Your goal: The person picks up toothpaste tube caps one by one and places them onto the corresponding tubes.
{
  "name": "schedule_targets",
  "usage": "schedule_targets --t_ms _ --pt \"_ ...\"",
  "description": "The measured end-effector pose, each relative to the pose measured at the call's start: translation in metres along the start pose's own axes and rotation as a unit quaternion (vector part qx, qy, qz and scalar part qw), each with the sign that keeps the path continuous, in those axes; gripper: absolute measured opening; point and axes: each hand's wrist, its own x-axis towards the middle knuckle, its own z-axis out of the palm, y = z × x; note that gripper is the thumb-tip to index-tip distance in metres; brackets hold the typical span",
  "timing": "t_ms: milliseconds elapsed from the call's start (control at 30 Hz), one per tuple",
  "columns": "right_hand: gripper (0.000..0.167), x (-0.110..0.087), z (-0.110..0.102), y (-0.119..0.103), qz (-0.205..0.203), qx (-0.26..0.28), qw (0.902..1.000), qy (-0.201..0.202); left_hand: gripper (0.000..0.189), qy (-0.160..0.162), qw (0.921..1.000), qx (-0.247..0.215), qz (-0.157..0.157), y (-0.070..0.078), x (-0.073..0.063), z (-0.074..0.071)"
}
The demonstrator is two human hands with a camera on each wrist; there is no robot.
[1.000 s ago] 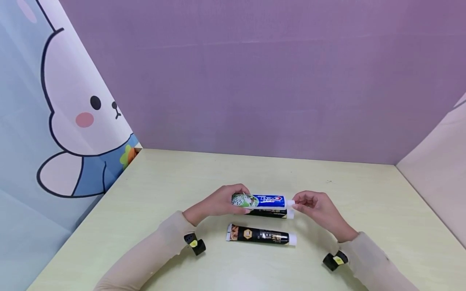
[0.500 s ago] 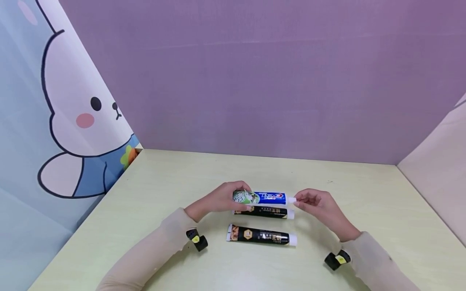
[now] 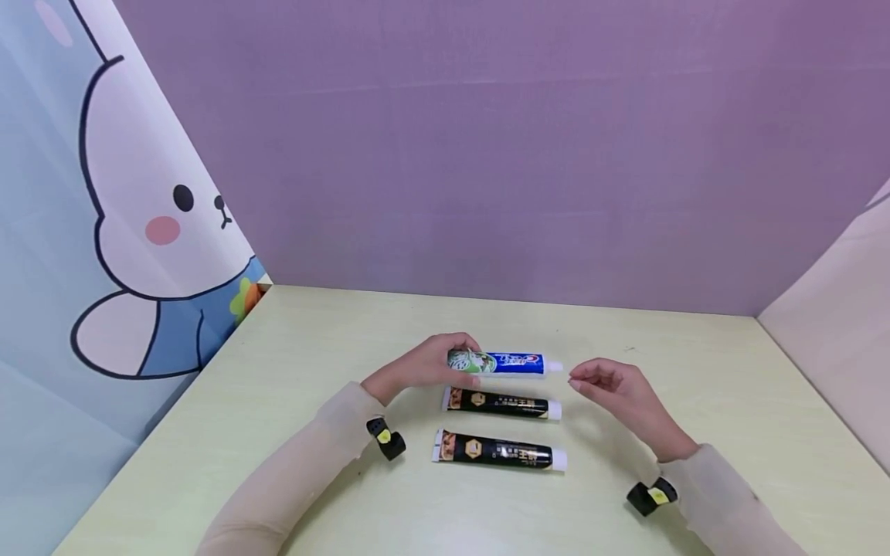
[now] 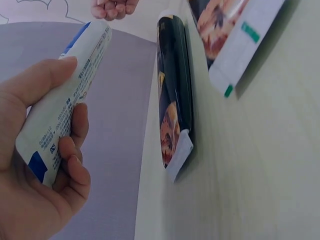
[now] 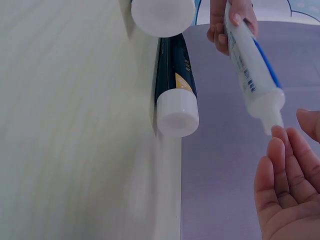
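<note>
My left hand (image 3: pixel 445 361) grips a blue, white and green toothpaste tube (image 3: pixel 511 363) by its crimped end, thumb on one side and fingers curled round the other. In the left wrist view the tube (image 4: pixel 70 95) is raised above the table, its printed white back showing. Its narrow white cap (image 5: pixel 271 120) points toward my right hand (image 3: pixel 612 386), whose fingers are loosely bent and hold nothing. A small gap separates them in the head view. Two black toothpaste tubes with white caps lie below: the farther tube (image 3: pixel 501 403) and the nearer tube (image 3: pixel 497 450), roughly parallel.
The pale wooden table (image 3: pixel 334 324) runs back to a purple backdrop (image 3: pixel 487 154). On the left hangs a blue cloth with a cartoon rabbit (image 3: pixel 160 177); a pale cloth (image 3: pixel 834 332) is at the right. Each sleeve carries a black wrist camera.
My left hand has moved the blue tube away from me, exposing the farther black tube fully. My right hand has let go of the cap and shifted slightly right.
</note>
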Motion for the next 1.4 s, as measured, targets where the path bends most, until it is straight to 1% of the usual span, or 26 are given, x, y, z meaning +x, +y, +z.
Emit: schedule_targets --t_ms 167,333,400,600,733,833,1067,1300,1400 --pt "0.027 -0.003 -0.003 0.001 -0.002 -0.01 1.0 0.001 0.04 0.0 0.9998 0.011 -0.017 -0.006 0.012 -0.003" --pt "0.026 -0.006 -0.007 0.004 0.002 -0.012 0.9999 -0.001 0.042 -0.004 0.9995 0.007 -0.03 -0.011 0.022 -0.003" --pt "0.026 -0.007 -0.008 0.005 0.004 -0.015 0.9999 -0.003 0.041 -0.011 0.9993 0.008 -0.035 -0.014 0.026 -0.003" --pt "0.023 -0.009 -0.013 0.007 -0.003 -0.039 0.9992 0.004 0.041 -0.051 0.9977 -0.005 -0.045 -0.023 0.035 -0.002" --pt "0.024 -0.01 -0.017 0.008 0.007 -0.047 0.9989 0.006 0.041 -0.062 0.9967 -0.001 -0.051 -0.021 0.038 -0.001" --pt "0.025 -0.011 -0.019 0.008 0.017 -0.049 0.9987 0.004 0.041 -0.062 0.9965 0.007 -0.056 -0.019 0.04 0.001" --pt "0.028 -0.014 -0.019 0.009 0.016 -0.041 0.999 0.001 0.042 -0.047 0.9966 0.024 -0.063 -0.025 0.045 0.006" --pt "0.025 -0.016 -0.018 0.012 0.008 -0.028 0.9996 -0.001 0.044 -0.022 0.9946 0.078 -0.065 -0.025 0.045 0.011" --pt "0.023 -0.016 -0.018 0.012 0.008 -0.029 0.9996 0.001 0.044 -0.017 0.9929 0.091 -0.075 -0.024 0.045 0.012"
